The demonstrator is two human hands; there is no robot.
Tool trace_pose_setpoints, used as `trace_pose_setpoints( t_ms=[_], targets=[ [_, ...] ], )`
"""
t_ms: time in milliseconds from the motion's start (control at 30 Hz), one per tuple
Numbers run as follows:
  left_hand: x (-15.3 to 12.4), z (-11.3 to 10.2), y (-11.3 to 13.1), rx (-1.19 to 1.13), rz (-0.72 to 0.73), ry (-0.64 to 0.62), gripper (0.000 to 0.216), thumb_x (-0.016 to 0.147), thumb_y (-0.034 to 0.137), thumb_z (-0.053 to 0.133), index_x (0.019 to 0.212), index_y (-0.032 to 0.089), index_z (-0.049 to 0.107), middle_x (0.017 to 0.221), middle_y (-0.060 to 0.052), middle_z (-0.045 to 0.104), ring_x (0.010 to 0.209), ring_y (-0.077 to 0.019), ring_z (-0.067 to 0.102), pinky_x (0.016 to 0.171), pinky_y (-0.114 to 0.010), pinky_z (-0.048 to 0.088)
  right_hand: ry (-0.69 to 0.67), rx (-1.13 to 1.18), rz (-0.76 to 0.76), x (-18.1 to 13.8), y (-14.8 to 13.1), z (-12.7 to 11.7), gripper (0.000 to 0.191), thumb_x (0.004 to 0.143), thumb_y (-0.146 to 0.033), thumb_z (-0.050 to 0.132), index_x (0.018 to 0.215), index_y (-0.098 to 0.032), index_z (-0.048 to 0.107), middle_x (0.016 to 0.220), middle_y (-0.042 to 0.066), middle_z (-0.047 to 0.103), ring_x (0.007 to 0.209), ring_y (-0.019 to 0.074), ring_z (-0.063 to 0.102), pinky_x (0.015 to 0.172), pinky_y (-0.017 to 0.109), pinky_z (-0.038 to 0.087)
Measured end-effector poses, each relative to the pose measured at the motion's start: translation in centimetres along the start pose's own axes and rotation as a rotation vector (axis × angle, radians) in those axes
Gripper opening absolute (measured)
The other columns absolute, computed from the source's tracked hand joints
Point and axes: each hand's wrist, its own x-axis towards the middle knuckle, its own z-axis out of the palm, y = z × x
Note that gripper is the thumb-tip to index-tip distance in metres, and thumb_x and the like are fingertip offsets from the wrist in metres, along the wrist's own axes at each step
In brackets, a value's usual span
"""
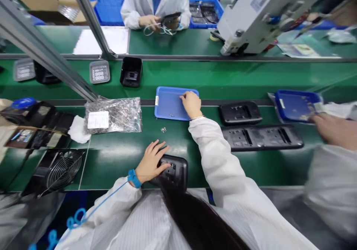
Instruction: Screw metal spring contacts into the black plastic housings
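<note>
My left hand (152,162) lies with its fingers spread over the left side of a black plastic housing (180,171), its thumb resting on the recessed middle. Dark hair covers the housing's near part. My right hand (192,104) is over the right half of a shallow blue tray (170,97), fingers curled together near the tray floor. What its fingertips hold, if anything, is too small to make out. A few tiny metal pieces (171,115) lie in the tray's front part. Beyond my left fingertips, a small pile of metal pieces (163,130) sits on the green table.
Left of the tray lies a clear bag of small parts (122,114); a fan (64,170) stands nearer. To the right are black housings (240,112), a joined black strip (262,137) and another blue tray (295,106) by a co-worker's hand (336,129). Another person works opposite.
</note>
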Motion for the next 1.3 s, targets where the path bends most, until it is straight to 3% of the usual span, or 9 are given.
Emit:
trace_pose_setpoints(
  t_ms=[200,333,433,567,700,900,1000,1133,1300],
  targets=[
    [-0.3,0.7,-0.1,-0.104,-0.086,0.139,0.070,0.088,0.056,0.059,0.147,0.023,0.040,0.154,-0.015,0.036,0.148,-0.0323,0.025,0.119,-0.055,0.029,0.017,-0.015,-0.058,-3.3,-1.1,-2.2,0.029,0.099,-0.033,0.044,0.110,-0.015,0.063,0.117,0.014,0.065,0.103,0.0277,0.065,0.085,0.035,0.047],
    [-0.7,0.4,0.8,-0.184,-0.044,0.340,0.061,0.093,0.054,0.051,0.144,0.020,0.042,0.148,-0.016,0.043,0.145,-0.0299,0.031,0.119,-0.054,0.030,-0.021,0.015,-0.183,-12.3,-1.5,-4.5,0.026,0.100,-0.033,0.042,0.107,-0.018,0.061,0.091,0.010,0.071,0.084,0.0240,0.069,0.073,0.031,0.048],
    [-0.8,0.2,1.9,-0.412,-0.084,0.458,0.049,0.094,0.054,0.051,0.129,0.020,0.056,0.121,-0.012,0.065,0.119,-0.0239,0.058,0.105,-0.045,0.047,-0.185,0.278,-0.351,-20.0,-0.8,-4.4,0.015,0.096,-0.022,0.049,0.104,-0.023,0.061,0.093,0.003,0.073,0.086,0.0183,0.070,0.072,0.026,0.050],
    [-0.6,0.0,3.5,-0.906,-0.237,0.256,0.042,0.080,0.055,0.070,0.097,0.016,0.068,0.072,-0.002,0.068,0.061,-0.0118,0.063,0.061,-0.025,0.055,-0.191,0.563,-0.366,-26.9,1.0,-3.0,0.026,0.091,-0.014,0.044,0.109,-0.024,0.060,0.107,0.002,0.071,0.096,0.0156,0.070,0.076,0.025,0.055],
    [-0.6,-0.8,4.4,-1.107,-0.239,-0.046,0.041,0.068,0.051,0.081,0.081,0.014,0.069,0.063,-0.001,0.066,0.048,-0.0083,0.057,0.047,-0.020,0.048,-0.113,0.651,-0.281,-29.7,2.0,-2.5,0.028,0.089,-0.015,0.043,0.113,-0.021,0.058,0.106,0.005,0.072,0.095,0.0156,0.071,0.076,0.025,0.057],
    [-1.3,-1.1,3.5,-1.158,-0.114,-0.218,0.037,0.070,0.049,0.081,0.073,0.015,0.067,0.069,-0.003,0.067,0.058,-0.0122,0.064,0.057,-0.025,0.054,-0.053,0.707,-0.268,-31.8,1.7,-2.4,0.018,0.094,-0.025,0.049,0.110,-0.021,0.057,0.101,0.003,0.072,0.092,0.0128,0.071,0.076,0.021,0.056],
    [-1.9,-0.9,2.5,-1.105,-0.055,-0.085,0.043,0.075,0.058,0.073,0.069,0.017,0.062,0.072,-0.004,0.066,0.070,-0.0159,0.066,0.067,-0.031,0.058,0.044,0.649,-0.288,-33.3,1.6,-2.3,0.018,0.098,-0.029,0.046,0.105,-0.021,0.060,0.104,0.004,0.073,0.089,0.0109,0.071,0.073,0.019,0.055],
    [-1.3,-0.8,1.7,-0.606,0.038,0.188,0.036,0.086,0.055,0.063,0.077,0.020,0.065,0.085,-0.006,0.067,0.106,-0.0223,0.063,0.100,-0.046,0.050,0.072,0.490,-0.300,-34.7,1.3,-1.9,0.023,0.099,-0.026,0.043,0.103,-0.020,0.064,0.115,0.006,0.071,0.095,0.0103,0.070,0.062,0.019,0.050],
    [1.3,-0.1,1.4,-0.125,0.248,0.102,0.017,0.090,0.039,0.062,0.086,0.023,0.068,0.124,-0.006,0.059,0.137,-0.0256,0.041,0.119,-0.054,0.027,-0.046,0.237,-0.319,-34.2,0.4,-0.8,0.029,0.101,-0.029,0.040,0.107,-0.019,0.067,0.119,0.002,0.069,0.091,0.0121,0.071,0.050,0.026,0.040]
  ],
)
